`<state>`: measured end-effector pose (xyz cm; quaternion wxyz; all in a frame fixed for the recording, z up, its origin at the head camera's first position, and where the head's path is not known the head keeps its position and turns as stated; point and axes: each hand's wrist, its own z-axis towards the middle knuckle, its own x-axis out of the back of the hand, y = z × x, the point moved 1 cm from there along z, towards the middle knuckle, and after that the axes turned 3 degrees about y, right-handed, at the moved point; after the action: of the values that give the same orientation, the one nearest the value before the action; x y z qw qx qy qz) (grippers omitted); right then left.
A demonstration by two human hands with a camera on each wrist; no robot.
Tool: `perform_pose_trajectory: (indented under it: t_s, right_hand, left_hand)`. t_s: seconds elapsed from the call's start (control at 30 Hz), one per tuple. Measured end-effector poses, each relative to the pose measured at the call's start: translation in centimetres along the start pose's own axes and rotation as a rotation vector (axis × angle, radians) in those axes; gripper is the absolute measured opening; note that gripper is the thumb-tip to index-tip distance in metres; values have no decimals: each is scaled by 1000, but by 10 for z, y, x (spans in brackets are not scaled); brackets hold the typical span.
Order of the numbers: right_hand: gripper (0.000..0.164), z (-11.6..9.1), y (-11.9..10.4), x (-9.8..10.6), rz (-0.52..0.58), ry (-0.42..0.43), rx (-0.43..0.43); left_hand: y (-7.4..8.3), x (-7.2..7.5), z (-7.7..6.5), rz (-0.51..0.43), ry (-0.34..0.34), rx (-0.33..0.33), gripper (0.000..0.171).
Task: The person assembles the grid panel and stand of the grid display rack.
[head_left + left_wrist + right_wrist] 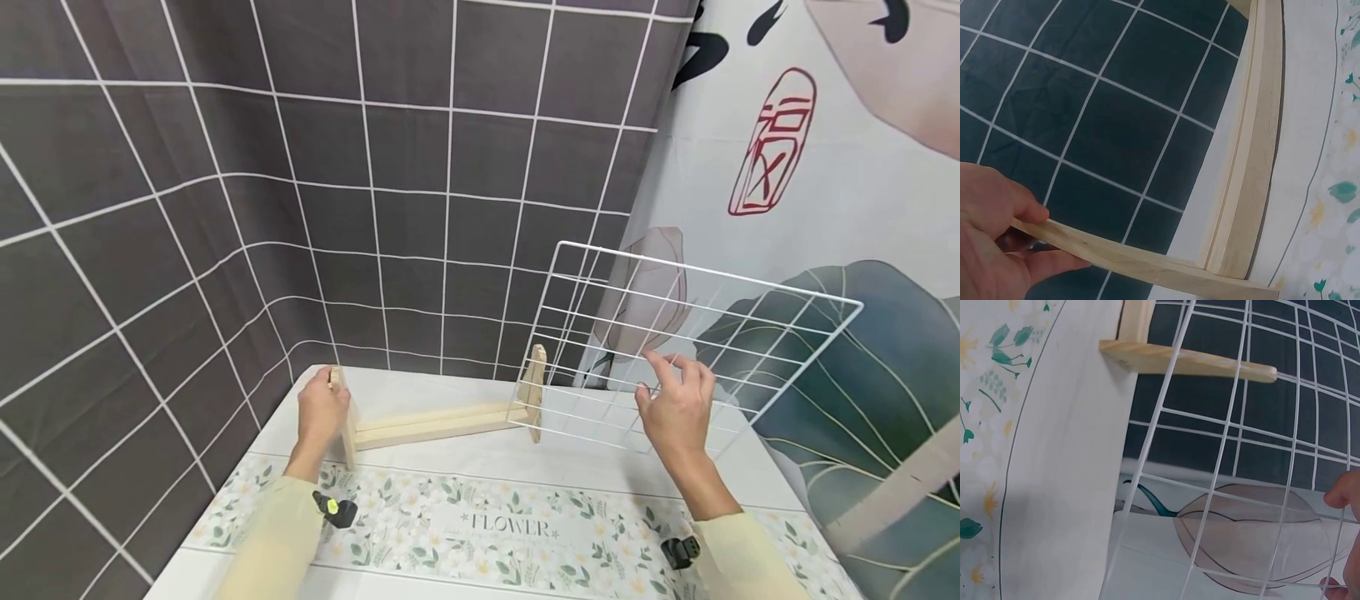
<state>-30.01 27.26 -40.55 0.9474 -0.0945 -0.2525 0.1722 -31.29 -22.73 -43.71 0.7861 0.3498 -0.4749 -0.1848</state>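
A pale wooden stand, two upright end boards joined by a long crossbar (435, 427), is on the table's white surface. My left hand (321, 412) grips the top of its left end board (347, 437); the left wrist view shows the thumb on one face of that board (1116, 255) and fingers on the other. My right hand (681, 412) pinches a wire of a white wire grid panel (637, 257), holding it tilted above the table's right side. In the head view the grid overlaps the stand's right end board (536, 392). Thumb and a fingertip show at a wire in the right wrist view.
A floral runner printed "FLOWER" (510, 525) crosses the front of the white table (450, 387). Behind hangs a dark cloth with white grid lines (405, 150). At right is a pale printed curtain (862, 192), close beside the wire panel.
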Motion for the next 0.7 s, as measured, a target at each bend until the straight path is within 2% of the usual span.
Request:
perform_pose_trajectory:
  t_s: [0.13, 0.4, 0.7]
  right_hand:
    - [52, 1, -1, 1, -2, -1, -3]
    - [54, 1, -4, 2, 12, 0, 11]
    - [55, 7, -5, 5, -8, -5, 36]
  left_hand:
    - [7, -7, 0, -5, -17, -21, 53]
    - [19, -21, -2, -17, -86, -10, 53]
    - [35, -42, 2, -41, -125, -72, 52]
